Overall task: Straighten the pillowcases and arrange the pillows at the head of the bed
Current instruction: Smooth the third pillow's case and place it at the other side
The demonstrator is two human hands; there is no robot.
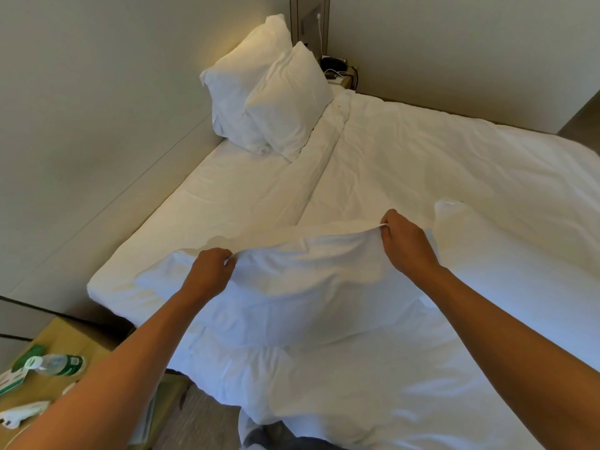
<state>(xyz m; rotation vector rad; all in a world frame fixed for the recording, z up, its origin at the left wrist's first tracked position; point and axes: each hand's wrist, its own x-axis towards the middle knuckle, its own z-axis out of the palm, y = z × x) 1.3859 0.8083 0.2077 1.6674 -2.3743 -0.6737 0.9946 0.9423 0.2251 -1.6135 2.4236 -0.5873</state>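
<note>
I hold a white pillow over the near side of the bed. My left hand pinches the pillowcase's upper edge on the left, and my right hand pinches the same edge on the right, so the fabric is stretched between them. Two more white pillows lean against the wall at the head of the bed: the rear pillow stands upright, and the front pillow rests tilted against it. A wrinkled white duvet covers the right part of the mattress.
A wooden bedside table at the lower left holds a plastic water bottle and a white charger. Another bedside table with a dark phone and cables stands beyond the pillows. Walls border the bed's left and far sides.
</note>
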